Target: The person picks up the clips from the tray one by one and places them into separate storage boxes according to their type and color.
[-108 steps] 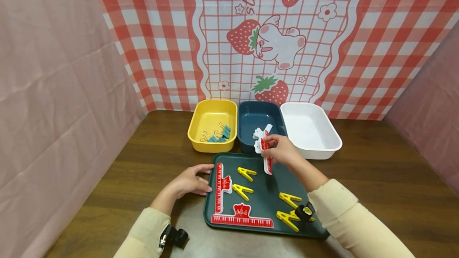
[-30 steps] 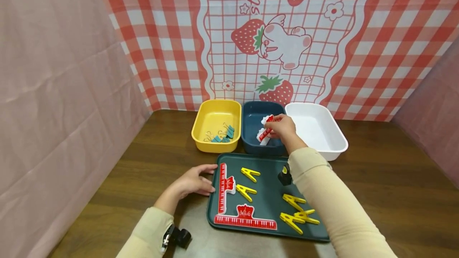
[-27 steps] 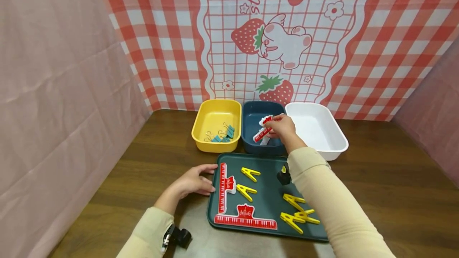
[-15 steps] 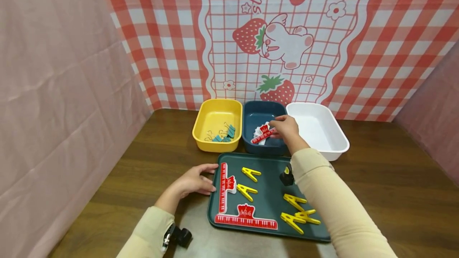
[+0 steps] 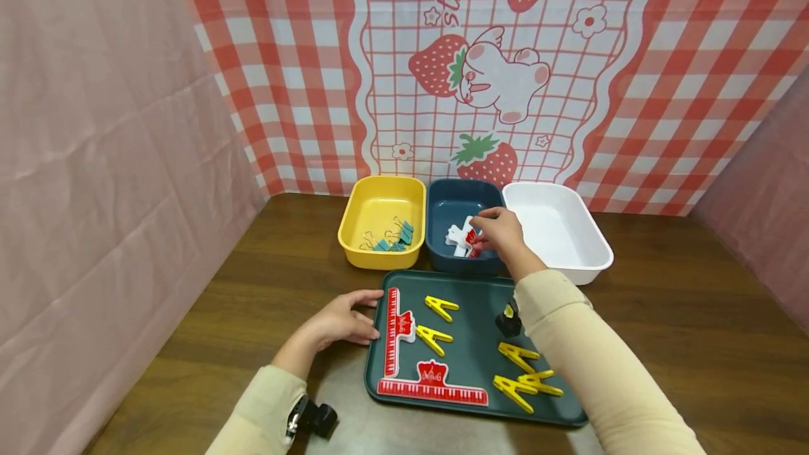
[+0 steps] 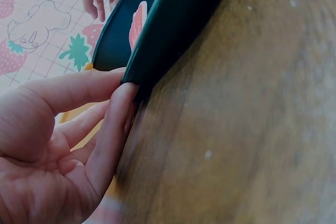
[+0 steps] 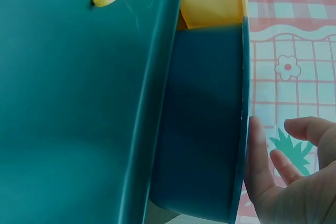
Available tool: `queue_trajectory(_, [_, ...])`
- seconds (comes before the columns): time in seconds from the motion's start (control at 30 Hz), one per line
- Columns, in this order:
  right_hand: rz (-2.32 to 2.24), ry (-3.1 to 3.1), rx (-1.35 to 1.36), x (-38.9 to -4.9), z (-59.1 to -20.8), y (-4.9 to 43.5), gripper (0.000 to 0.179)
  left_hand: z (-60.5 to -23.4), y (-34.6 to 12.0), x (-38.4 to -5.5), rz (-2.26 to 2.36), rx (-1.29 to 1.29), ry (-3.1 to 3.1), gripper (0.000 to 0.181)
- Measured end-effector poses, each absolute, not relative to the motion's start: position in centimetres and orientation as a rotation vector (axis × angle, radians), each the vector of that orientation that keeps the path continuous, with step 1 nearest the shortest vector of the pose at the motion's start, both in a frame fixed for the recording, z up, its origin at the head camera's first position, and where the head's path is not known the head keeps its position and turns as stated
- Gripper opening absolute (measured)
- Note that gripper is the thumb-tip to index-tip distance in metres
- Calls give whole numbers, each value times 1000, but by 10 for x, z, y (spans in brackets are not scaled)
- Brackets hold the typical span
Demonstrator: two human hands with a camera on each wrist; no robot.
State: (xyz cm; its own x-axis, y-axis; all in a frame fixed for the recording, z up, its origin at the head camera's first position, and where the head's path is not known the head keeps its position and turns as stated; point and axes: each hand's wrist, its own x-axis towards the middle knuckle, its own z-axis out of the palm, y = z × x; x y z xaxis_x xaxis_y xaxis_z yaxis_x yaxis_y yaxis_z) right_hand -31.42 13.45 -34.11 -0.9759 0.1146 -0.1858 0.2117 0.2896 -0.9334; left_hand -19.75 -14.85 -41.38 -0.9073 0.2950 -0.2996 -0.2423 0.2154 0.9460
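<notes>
My right hand (image 5: 501,234) is over the dark blue bin (image 5: 464,192), thumb and fingers apart in the right wrist view. Right below its fingertips lies a red-and-white piano-print clip (image 5: 472,241), among white clips (image 5: 456,234) in that bin. My left hand (image 5: 338,320) touches the left rim of the dark green tray (image 5: 470,332), fingertips spaced along it. Two red piano-print clips, one upright along the left side (image 5: 393,332) and one along the front (image 5: 432,390), lie on the tray. Several yellow clothespins (image 5: 435,339) lie there too.
A yellow bin (image 5: 382,188) holding teal binder clips (image 5: 404,232) stands left of the blue bin. On its right is a white bin (image 5: 556,230). Behind the bins hangs a red checked cloth (image 5: 297,90); pink cloth (image 5: 114,160) covers the left side.
My right hand has carried a red piano-print clip from above the tray into the blue bin and let go of it there. My left hand has stayed at the tray's rim.
</notes>
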Motion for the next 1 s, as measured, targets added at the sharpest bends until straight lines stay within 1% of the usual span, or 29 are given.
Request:
queue_trajectory(0.27, [-1786,2446,282,-306,-342,133,44,-413,-147,-197,1729,35,2087,68])
queue_trajectory(0.53, [-1836,2455,189,-302,-344,133,43,-413,-147,-196,1732,35,2084,68])
queue_trajectory(0.8, [-1868,2459,125,-290,-347,133,37,-413,-146,-196,1732,39,2076,68])
queue_trajectory(1.0, [-1902,2451,91,-282,-349,131,36,-413,-147,-197,1724,27,2090,68])
